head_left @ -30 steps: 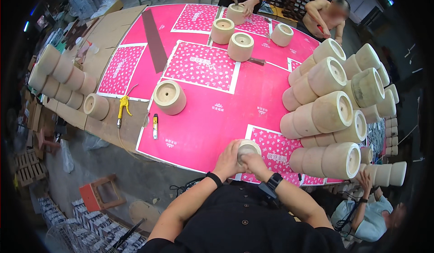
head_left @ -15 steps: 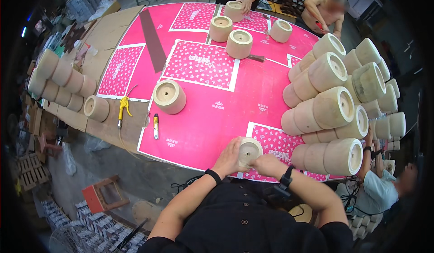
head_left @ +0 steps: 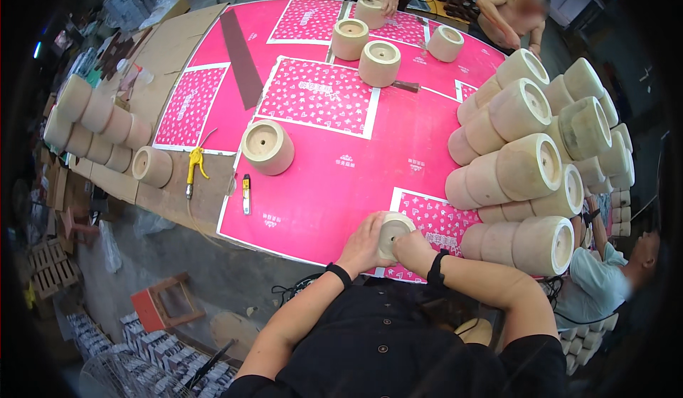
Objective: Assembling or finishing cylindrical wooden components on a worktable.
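Left hand (head_left: pixel 364 245) and right hand (head_left: pixel 413 248) clasped around a small pale wooden pot (head_left: pixel 393 231) at the near edge of the pink-covered table (head_left: pixel 341 184), fingers wrapped on either side of its rim. At 10 o'clock from the pot, a larger pot on its side (head_left: pixel 267 146); farther toward 9 o'clock, a small utility knife (head_left: pixel 246 193) and a yellow air blow gun (head_left: pixel 193 165). At 2 o'clock, just beside the hands, a stacked pile of pots (head_left: pixel 533 156) lying on their sides. At 12 o'clock, well apart, three upright pots (head_left: pixel 379 62) and, beyond them, another person's hands (head_left: pixel 388 0) on a fourth. At 9 o'clock, far off, a row of pots (head_left: pixel 96 120) on cardboard.
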Motion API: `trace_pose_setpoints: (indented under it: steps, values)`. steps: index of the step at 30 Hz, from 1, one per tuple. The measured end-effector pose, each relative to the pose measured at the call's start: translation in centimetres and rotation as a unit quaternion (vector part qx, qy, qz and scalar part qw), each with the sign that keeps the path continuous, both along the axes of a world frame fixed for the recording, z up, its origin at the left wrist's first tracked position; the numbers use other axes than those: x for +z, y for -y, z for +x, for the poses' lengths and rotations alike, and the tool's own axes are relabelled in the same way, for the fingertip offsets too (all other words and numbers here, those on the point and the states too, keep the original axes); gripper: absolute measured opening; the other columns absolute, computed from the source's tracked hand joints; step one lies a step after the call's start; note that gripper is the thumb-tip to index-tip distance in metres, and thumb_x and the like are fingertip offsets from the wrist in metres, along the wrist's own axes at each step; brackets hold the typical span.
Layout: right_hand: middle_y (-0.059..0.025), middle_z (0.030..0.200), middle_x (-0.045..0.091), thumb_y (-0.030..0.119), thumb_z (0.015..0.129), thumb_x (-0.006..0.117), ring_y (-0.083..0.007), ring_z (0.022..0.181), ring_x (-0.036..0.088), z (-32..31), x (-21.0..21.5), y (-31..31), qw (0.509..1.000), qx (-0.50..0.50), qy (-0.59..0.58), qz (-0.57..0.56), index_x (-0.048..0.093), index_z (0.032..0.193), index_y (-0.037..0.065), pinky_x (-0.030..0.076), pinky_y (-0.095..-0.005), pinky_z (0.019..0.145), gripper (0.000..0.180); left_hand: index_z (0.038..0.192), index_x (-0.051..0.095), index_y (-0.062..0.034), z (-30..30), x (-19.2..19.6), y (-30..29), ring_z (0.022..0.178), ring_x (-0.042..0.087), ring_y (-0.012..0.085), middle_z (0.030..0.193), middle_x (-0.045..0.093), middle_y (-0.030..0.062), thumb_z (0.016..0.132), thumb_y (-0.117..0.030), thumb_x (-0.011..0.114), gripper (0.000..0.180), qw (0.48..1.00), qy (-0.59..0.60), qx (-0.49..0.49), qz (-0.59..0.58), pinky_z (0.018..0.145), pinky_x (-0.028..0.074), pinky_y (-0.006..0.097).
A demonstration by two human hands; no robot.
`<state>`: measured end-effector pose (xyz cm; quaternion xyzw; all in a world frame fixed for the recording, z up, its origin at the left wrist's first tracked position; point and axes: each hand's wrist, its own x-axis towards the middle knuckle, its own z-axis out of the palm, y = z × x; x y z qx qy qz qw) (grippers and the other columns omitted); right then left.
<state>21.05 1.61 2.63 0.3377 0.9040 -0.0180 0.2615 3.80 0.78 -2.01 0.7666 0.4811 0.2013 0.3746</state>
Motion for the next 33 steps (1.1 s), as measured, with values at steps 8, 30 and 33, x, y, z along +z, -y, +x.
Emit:
trace_pose_setpoints:
  steps: [8,30,33]
  values:
    - [-0.0052,0.061,0.056,0.014,0.090,0.053,-0.0147,0.047,0.053,-0.6,-5.1,0.1,0.635,-0.507,-0.498,-0.302,0.065,0.095,0.000,0.041,-0.0304,0.042,0.019,0.145,0.025,-0.0002,0.2,-1.0,-0.1,0.133,0.040,0.0405,0.142,0.037,0.0252,0.055,-0.043,0.089,0.119,0.999,0.040,0.012,0.030,0.106,0.041,0.046]
    - [-0.0089,0.069,0.060,0.018,0.082,0.057,-0.0248,0.056,0.065,1.0,0.9,-1.5,0.974,0.021,-0.216,0.062,0.058,0.090,0.003,0.052,-0.0376,0.048,0.016,0.147,0.024,-0.0022,0.0,-0.9,-0.1,0.132,0.040,0.0406,0.142,0.036,0.0245,0.055,-0.042,0.090,0.119,0.998,0.022,-0.012,0.050,0.105,0.041,0.046]
    - [-0.0072,0.070,0.064,0.018,0.083,0.057,-0.0212,0.059,0.066,2.2,0.0,-3.5,0.979,0.101,-0.152,0.086,0.060,0.085,0.006,0.051,-0.0352,0.050,0.013,0.147,0.023,-0.0029,0.2,-0.7,-0.1,0.133,0.039,0.0403,0.142,0.035,0.0250,0.055,-0.042,0.090,0.120,0.998,0.019,-0.022,0.048,0.105,0.042,0.046]
